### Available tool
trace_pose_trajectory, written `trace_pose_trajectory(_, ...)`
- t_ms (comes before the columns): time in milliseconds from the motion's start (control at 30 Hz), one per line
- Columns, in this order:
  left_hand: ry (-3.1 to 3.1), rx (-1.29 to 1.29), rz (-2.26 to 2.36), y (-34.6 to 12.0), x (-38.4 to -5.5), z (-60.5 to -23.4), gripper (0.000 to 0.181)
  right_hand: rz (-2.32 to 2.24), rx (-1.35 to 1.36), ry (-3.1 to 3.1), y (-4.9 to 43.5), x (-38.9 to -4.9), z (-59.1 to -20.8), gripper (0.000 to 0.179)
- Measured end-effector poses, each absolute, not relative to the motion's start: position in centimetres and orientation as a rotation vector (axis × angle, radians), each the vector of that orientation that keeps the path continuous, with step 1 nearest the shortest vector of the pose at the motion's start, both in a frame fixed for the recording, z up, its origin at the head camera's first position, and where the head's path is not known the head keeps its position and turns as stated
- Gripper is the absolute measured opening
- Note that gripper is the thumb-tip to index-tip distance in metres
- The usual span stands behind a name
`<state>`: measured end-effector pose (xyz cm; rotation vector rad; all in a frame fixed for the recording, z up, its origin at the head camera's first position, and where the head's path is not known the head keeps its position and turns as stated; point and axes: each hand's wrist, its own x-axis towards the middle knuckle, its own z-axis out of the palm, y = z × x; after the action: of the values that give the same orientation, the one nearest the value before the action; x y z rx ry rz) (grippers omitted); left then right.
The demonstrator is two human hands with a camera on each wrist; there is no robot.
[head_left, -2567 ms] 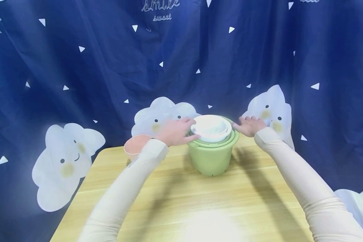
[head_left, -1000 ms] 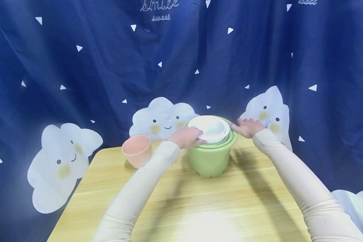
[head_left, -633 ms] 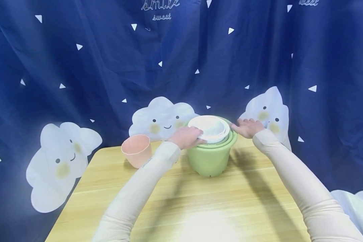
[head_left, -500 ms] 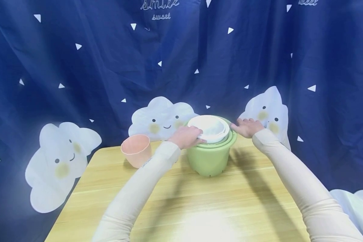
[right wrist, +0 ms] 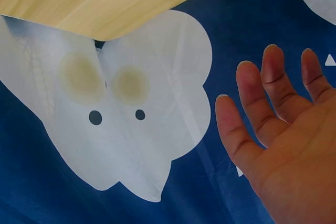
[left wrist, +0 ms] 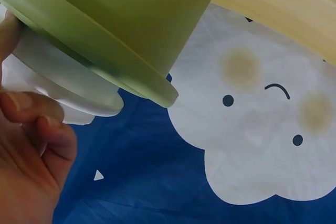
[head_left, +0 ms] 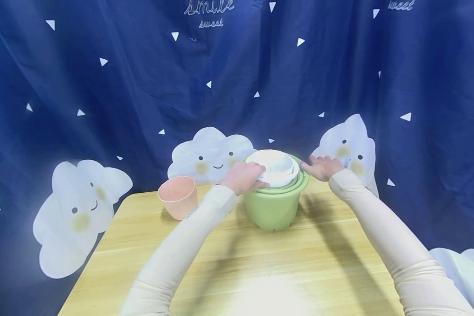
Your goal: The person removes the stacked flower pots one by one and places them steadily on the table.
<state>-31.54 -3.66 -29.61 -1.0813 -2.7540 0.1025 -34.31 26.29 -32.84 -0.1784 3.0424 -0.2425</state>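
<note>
A stack of nested plastic flowerpots stands on the table, a green flowerpot (head_left: 272, 210) outermost and a white flowerpot (head_left: 278, 177) at the top, its rim above the green ones. My left hand (head_left: 242, 177) grips the white pot's near left rim. In the left wrist view the curled fingers (left wrist: 47, 129) are at the white pot (left wrist: 68, 77), below the green rim (left wrist: 89, 40). My right hand (head_left: 323, 167) is at the right side of the stack, thumb at the green rim. The right wrist view shows its fingers (right wrist: 252, 93) spread and loosely bent, holding nothing.
A pink flowerpot (head_left: 177, 197) stands upright to the left of the stack, partly behind the left sleeve. The wooden table (head_left: 205, 263) ends at the back against a dark blue curtain (head_left: 142, 87) printed with white clouds.
My left hand has moved right and closed on the white pot's rim, uncovering the pink pot. Just now the white pot has shifted slightly upward. My right hand has stayed at the green rim.
</note>
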Motion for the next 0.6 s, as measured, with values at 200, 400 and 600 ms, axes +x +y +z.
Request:
trace_pose_trajectory(200,-2.663,-1.072,0.144,-3.78,-31.44,-29.52,0.038,-0.245,-0.169,3.053,26.25,-34.04,-32.84,0.092)
trace_pose_trajectory(400,-2.61,-1.086,0.182,-3.96,-31.39,-29.37,0.033,-0.237,-0.19,3.076,25.82,-33.73,-32.73,0.088)
trace_pose_trajectory(600,-2.592,-1.122,0.201,-4.37,-31.4,-29.16,0.031,-0.222,-0.189,3.067,25.76,-33.65,-32.57,0.09)
